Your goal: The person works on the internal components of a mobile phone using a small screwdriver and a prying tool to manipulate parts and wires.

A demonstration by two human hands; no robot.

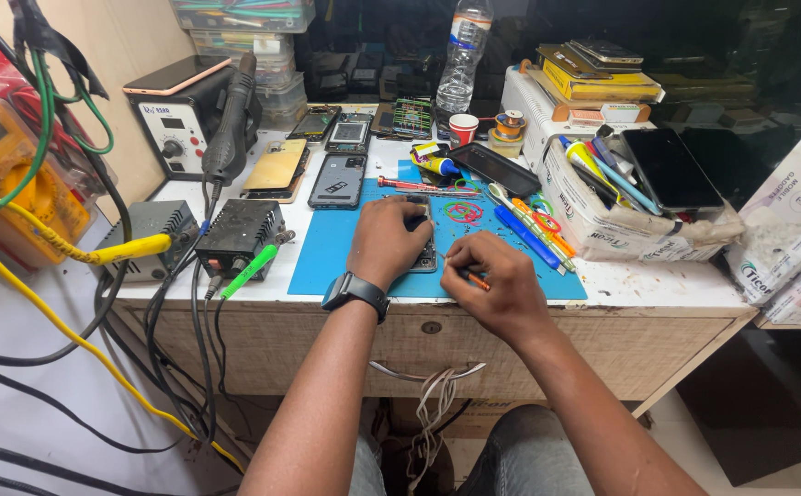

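Note:
My left hand [386,241], with a black watch on its wrist, lies over a phone [427,260] on the blue work mat [327,248] and holds it down. Most of the phone is hidden under that hand. My right hand [492,280] grips a small screwdriver [470,276] with an orange and black handle, its tip pointing at the phone's lower edge. Red rubber bands [463,212] lie on the mat just beyond the phone.
Several phones [337,180] lie at the back of the desk. A soldering station [180,115] and power supply [238,234] stand at the left with many cables. A white box of tools [603,230], a red cup [462,128] and a water bottle [463,55] are at the right and back.

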